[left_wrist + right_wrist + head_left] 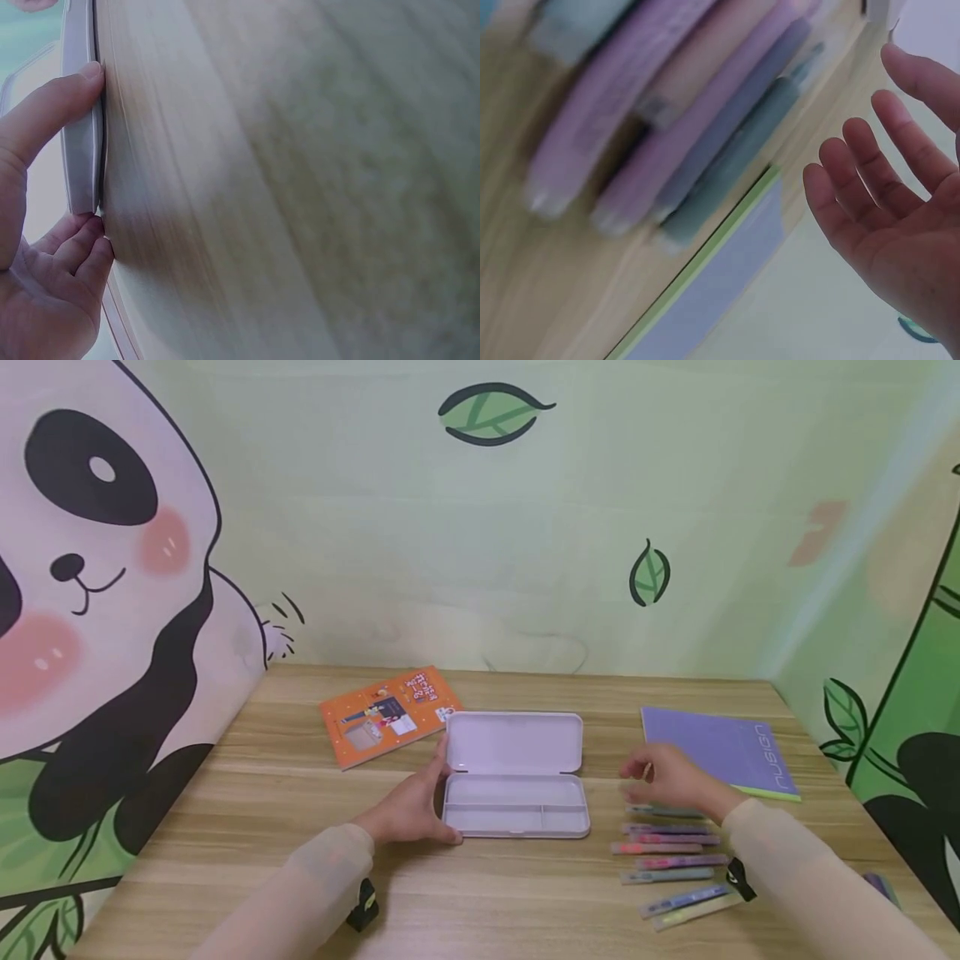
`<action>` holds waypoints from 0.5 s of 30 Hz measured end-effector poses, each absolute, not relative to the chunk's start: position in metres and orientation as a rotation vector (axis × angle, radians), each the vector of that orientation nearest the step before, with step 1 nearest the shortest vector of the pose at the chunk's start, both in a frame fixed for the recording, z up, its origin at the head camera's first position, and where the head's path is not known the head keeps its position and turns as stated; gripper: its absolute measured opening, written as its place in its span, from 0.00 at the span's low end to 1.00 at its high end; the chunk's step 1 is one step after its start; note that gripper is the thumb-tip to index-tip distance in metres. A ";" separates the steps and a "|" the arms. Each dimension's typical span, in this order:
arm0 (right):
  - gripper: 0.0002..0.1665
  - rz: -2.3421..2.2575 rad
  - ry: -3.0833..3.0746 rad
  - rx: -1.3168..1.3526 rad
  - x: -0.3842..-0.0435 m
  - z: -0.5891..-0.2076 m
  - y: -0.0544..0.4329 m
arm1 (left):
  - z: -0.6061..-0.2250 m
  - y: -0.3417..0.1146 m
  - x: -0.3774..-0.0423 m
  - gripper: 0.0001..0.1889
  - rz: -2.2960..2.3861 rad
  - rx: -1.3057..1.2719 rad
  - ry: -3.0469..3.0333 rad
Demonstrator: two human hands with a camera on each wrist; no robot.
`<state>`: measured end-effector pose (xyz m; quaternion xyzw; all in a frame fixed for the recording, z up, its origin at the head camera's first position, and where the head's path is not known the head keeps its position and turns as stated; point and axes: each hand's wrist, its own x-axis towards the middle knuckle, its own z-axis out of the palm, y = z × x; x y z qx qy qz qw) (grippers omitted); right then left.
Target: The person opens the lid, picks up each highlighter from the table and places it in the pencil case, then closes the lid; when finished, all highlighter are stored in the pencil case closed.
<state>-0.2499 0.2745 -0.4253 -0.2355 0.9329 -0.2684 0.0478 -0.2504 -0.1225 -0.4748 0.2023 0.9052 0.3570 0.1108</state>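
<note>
A pale lilac pencil case [514, 818] lies flat with its lid [514, 743] tipped back. Its compartments hold nothing. My left hand [408, 802] grips the case at its left end, with the thumb [75, 94] at the front edge and the fingertips [96, 240] round the corner. To the right, my right hand [667, 781] hovers between the case and a purple notebook [708, 743], fingers loosely bent and holding nothing. Below it lies a row of capped pens or markers [675, 862] in several colours, blurred in the right wrist view.
An orange booklet [390, 718] lies behind the case to the left, by its lid. Beside my right forearm, near the table's right edge, sits a dark object [879, 889], partly hidden by the sleeve. A panda-printed backdrop [375, 527] stands behind the wooden table [285, 793].
</note>
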 end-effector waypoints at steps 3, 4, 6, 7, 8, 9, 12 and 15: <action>0.14 -0.786 2.836 -0.715 -0.246 -0.426 0.282 | -0.475 -0.122 -0.250 0.78 1.049 0.584 2.657; 0.13 -0.772 2.834 -0.710 -0.245 -0.427 0.284 | -0.475 -0.122 -0.250 0.78 1.049 0.582 2.658; 0.13 -0.754 2.829 -0.699 -0.242 -0.427 0.289 | -0.475 -0.122 -0.250 0.77 1.045 0.574 2.659; 0.12 -0.746 2.827 -0.685 -0.241 -0.428 0.291 | -0.475 -0.122 -0.250 0.77 1.046 0.571 2.658; 0.12 -0.737 2.825 -0.663 -0.240 -0.428 0.292 | -0.475 -0.122 -0.249 0.77 1.047 0.569 2.657; 0.12 -0.729 2.822 -0.644 -0.240 -0.429 0.294 | -0.475 -0.122 -0.249 0.77 1.048 0.567 2.657; 0.12 -0.695 2.824 -0.604 -0.237 -0.431 0.298 | -0.474 -0.122 -0.249 0.77 1.047 0.566 2.653; 0.11 -0.665 2.830 -0.601 -0.236 -0.434 0.301 | -0.474 -0.122 -0.249 0.77 1.048 0.586 2.657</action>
